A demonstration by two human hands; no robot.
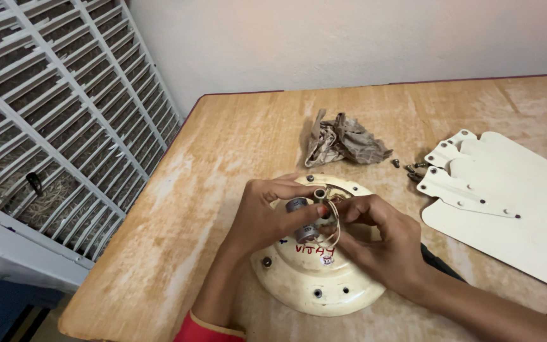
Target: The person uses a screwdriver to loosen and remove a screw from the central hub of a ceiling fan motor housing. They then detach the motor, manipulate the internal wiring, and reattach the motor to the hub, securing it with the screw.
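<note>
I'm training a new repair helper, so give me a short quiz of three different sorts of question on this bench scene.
1. True or false: the cream round fan housing lies on the wooden table.
2. What does the left hand pinch above the housing? A) a small grey cylinder B) a screwdriver C) a fan blade
3. Fill in: beyond the housing lies a crumpled ____, with loose screws to its right.

Key
1. True.
2. A: the small grey cylinder, while the right hand works at the thin wires beside it.
3. Rag: the crumpled rag sits left of the cream fan blades.
</note>
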